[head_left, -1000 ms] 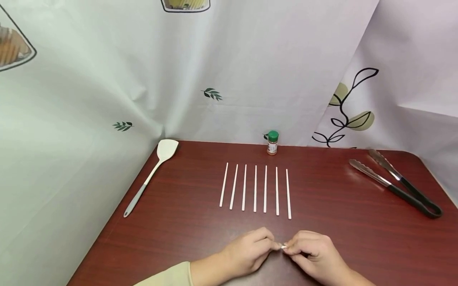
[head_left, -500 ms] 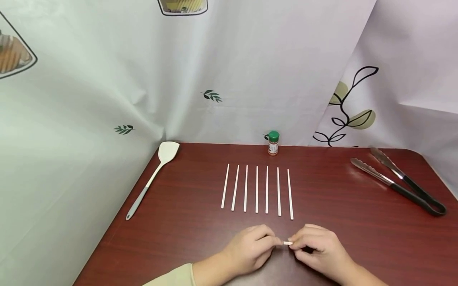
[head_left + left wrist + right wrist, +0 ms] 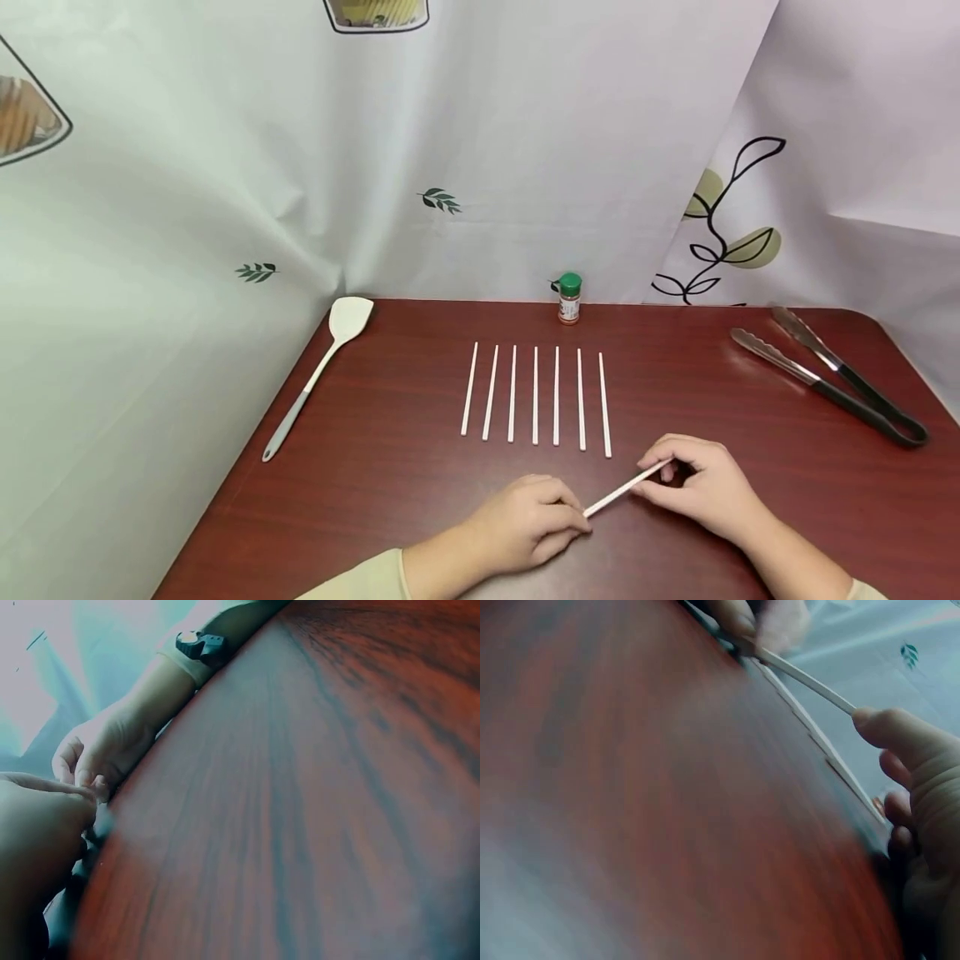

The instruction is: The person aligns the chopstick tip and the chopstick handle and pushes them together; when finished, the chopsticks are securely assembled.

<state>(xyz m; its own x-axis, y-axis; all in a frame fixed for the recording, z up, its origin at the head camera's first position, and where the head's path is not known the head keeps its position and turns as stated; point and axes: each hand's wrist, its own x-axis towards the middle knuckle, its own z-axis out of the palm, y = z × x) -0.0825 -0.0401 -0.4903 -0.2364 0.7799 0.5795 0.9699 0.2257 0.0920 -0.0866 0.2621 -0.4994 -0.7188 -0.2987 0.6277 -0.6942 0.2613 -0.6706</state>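
A white chopstick [image 3: 622,493] spans my two hands near the front of the table, slanting up to the right. My left hand [image 3: 532,521] pinches its lower end between thumb and fingers. The upper end is in the grip of my right hand [image 3: 708,483]. In the right wrist view, the chopstick [image 3: 810,681] runs between both hands, its right tip covered by the thumb [image 3: 885,727]. Only the hands and a sleeve show in the left wrist view. Beyond the hands, several matching chopsticks [image 3: 535,396] lie side by side in a row.
A white spatula [image 3: 318,367] with a grey handle lies along the left edge of the dark red table [image 3: 375,475]. At the back stands a spice jar [image 3: 570,298] with a green lid. Metal tongs [image 3: 832,375] with black handles lie spread at the right. Printed curtains surround the table.
My right hand has moved right and away from the left hand, exposing a longer stretch of the chopstick between them. The left hand has stayed nearly in place.
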